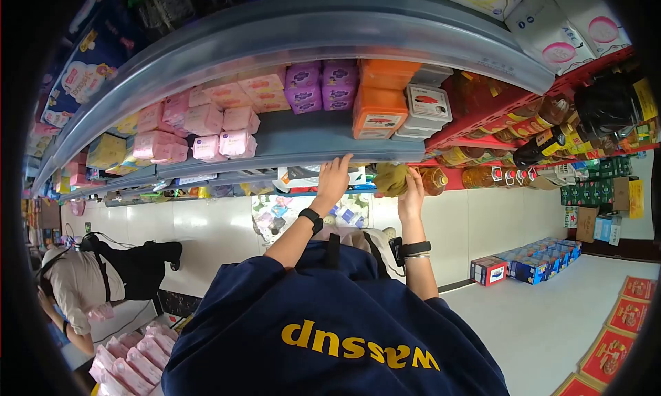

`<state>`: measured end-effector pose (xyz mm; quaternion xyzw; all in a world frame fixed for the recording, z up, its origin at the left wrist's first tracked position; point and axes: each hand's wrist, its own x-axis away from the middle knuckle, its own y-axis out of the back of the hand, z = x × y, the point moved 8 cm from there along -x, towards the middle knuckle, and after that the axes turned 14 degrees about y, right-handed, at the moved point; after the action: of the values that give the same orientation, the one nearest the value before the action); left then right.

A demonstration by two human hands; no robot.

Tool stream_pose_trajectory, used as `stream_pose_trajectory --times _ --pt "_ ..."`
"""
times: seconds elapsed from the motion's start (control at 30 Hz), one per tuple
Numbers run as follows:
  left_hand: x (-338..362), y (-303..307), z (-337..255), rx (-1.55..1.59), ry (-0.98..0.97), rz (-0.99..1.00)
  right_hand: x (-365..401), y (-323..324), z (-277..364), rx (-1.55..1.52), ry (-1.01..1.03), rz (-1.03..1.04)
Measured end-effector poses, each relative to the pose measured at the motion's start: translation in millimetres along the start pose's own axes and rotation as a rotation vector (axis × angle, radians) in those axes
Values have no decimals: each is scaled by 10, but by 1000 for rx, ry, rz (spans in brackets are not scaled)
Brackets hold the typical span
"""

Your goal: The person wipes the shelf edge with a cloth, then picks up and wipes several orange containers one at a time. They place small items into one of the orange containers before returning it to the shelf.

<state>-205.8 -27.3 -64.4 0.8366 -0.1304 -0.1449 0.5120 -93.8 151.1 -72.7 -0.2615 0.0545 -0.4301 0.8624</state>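
Two hands are raised to the front edge of a grey shelf (296, 140) just above the middle of the frame. The right hand (412, 195) has its fingers curled round a mustard-yellow cloth (390, 178), bunched into a lump. The lump sits to the left of and slightly above that hand, touching the shelf's lip. It has no clear long axis. The left hand (332, 178) lies just left of the cloth, close to it but apart. Its fingers are stretched out almost flat on the lip and hold nothing. The right hand is plainly the nearer one, since it holds the cloth.

On the shelf behind stand orange boxes (379, 112) and white boxes (427, 101), directly above the cloth. Purple packs (322, 86) stand above the left hand, and pink packs (220, 124) lie further left. A flat white pack (299, 177) lies on the level below, beside the left hand. An oil bottle (435, 180) stands just right of the cloth on a red rack (482, 107) that is filled with more bottles. At lower left another person (76, 286) bends over pink packs. At right, open cartons (530, 262) sit on the floor, and I cannot tell what is in them.
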Motion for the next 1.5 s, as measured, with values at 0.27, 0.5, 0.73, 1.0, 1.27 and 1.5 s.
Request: stream_pose_trajectory --times 0.27,0.5,0.73,1.0,1.27,1.5 --pt "-77 -9 -53 178 60 53 -55 -210 72 350 254 146" --pt "-128 -140 12 183 153 97 220 -1177 -238 1111 809 816" --pt "-132 -43 9 197 103 81 146 -1112 -199 1436 1086 924" --pt "-134 -66 51 178 102 100 -229 -629 -9 1617 1042 870" --pt "-120 -99 34 174 110 116 -498 -354 295 1852 1099 857" --pt "-117 -127 34 189 135 200 -835 286 766 1680 742 248"
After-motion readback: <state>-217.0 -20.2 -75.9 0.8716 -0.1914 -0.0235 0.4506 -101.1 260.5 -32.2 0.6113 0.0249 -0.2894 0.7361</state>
